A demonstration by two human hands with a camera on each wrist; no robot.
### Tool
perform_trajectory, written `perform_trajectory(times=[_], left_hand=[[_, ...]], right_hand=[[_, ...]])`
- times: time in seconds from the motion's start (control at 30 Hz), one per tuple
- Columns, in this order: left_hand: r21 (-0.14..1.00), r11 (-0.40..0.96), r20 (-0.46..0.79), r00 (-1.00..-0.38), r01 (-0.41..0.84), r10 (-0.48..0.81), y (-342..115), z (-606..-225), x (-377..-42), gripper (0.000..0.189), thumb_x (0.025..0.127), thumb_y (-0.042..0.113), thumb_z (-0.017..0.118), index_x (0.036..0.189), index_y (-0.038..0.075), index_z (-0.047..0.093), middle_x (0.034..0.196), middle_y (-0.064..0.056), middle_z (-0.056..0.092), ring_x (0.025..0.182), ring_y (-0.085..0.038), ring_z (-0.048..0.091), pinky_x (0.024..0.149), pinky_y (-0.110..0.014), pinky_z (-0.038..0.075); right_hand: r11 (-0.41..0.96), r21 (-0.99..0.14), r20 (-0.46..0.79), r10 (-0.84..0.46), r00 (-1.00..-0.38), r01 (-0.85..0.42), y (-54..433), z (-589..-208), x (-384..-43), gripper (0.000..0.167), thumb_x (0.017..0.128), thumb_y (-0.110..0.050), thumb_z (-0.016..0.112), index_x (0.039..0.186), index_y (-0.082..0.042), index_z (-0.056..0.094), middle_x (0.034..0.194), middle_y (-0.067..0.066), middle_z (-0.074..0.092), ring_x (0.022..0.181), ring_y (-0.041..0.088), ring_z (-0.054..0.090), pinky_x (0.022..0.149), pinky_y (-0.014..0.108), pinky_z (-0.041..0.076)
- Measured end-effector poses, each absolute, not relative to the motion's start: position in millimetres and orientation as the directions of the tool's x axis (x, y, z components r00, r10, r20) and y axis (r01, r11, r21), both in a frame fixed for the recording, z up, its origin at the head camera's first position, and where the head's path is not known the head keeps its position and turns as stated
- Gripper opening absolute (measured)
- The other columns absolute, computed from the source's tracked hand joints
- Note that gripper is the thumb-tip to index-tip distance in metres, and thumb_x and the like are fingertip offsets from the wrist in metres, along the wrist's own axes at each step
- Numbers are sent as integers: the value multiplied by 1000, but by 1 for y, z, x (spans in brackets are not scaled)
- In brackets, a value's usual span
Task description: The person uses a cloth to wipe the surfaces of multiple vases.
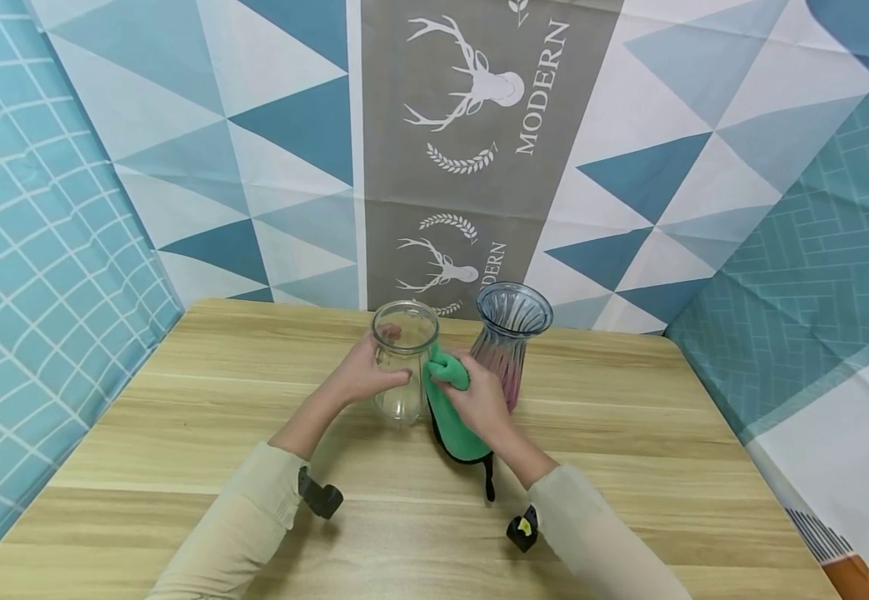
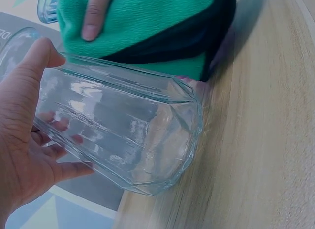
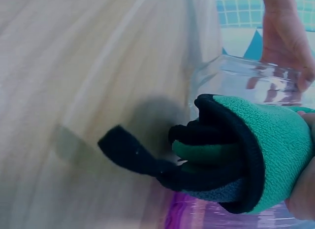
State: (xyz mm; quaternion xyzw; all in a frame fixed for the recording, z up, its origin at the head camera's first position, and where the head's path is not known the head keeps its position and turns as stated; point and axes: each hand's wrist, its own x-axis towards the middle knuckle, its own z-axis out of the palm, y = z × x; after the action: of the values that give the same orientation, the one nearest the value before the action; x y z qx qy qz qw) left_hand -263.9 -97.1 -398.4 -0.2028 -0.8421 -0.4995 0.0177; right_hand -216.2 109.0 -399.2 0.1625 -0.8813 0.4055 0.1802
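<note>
A clear glass jar (image 1: pixel 402 404) with a round rim and faceted sides stands on the table. My left hand (image 1: pixel 365 368) grips it from the left, thumb on the near side and fingers behind; the left wrist view shows this hand around the jar's (image 2: pixel 123 125) upper part. In my right hand (image 1: pixel 481 402) is a green towel cloth (image 1: pixel 458 425) with black edging and a black loop, bunched at its top. The cloth (image 3: pixel 275 140) hangs right beside the jar, and I cannot tell whether they touch.
A ribbed glass vase (image 1: pixel 507 333), blue at the top and pink lower down, stands just behind the right hand, partly hidden. The wooden table (image 1: pixel 179 467) meets a patterned cloth backdrop (image 1: pixel 292 167) at its far edge. Black wrist mounts (image 1: pixel 322 497) hang at both sleeves.
</note>
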Motion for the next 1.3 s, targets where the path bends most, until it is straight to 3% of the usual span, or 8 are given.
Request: perform_trajectory(times=[0.23,0.47,0.67,0.9,1.07,1.3], left_hand=[[837,412,235,-917,360,323,-97,-399,-263,73,73,21,76,133,1,40,134,-21,47,126,-36,44,106,-54,35],[834,430,229,-926,345,300,-96,-401,-263,86,71,40,80,136,2,39,134,-18,48,127,-34,44,105,-52,38],[835,413,253,-921,363,298,-95,-402,-264,84,72,34,80,137,1,38,133,-21,48,126,-35,45,105,-53,37],[857,367,261,-920,360,293,-95,-401,-263,84,71,28,81,136,8,32,138,-19,43,127,-34,45,107,-54,35],[853,373,263,-918,366,298,-95,-401,-263,76,72,26,81,131,9,36,131,-15,49,127,-32,46,106,-52,38],[846,385,260,-916,368,306,-96,-400,-264,77,73,25,80,133,4,37,134,-19,48,127,-34,45,107,-51,36]], right_hand=[[635,-667,384,-155,-910,-390,111,-407,-214,40,84,-20,70,121,-12,60,113,10,68,100,27,65,80,42,53],[641,-659,397,-148,-906,-394,111,-407,-214,40,83,-20,71,122,-12,60,113,10,68,98,27,66,79,41,54],[600,-669,458,-131,-879,-438,112,-406,-216,41,82,-18,72,121,-12,60,114,10,68,101,26,65,83,41,54],[577,-648,539,-114,-835,-497,110,-399,-219,42,81,-16,73,120,-9,61,113,12,68,100,28,65,83,43,54],[578,-656,523,-115,-845,-485,109,-397,-219,43,81,-16,73,121,-9,61,113,12,68,100,27,65,82,42,54],[600,-660,471,-138,-871,-452,109,-400,-218,41,82,-19,72,121,-13,62,114,9,68,98,25,66,80,40,54]])
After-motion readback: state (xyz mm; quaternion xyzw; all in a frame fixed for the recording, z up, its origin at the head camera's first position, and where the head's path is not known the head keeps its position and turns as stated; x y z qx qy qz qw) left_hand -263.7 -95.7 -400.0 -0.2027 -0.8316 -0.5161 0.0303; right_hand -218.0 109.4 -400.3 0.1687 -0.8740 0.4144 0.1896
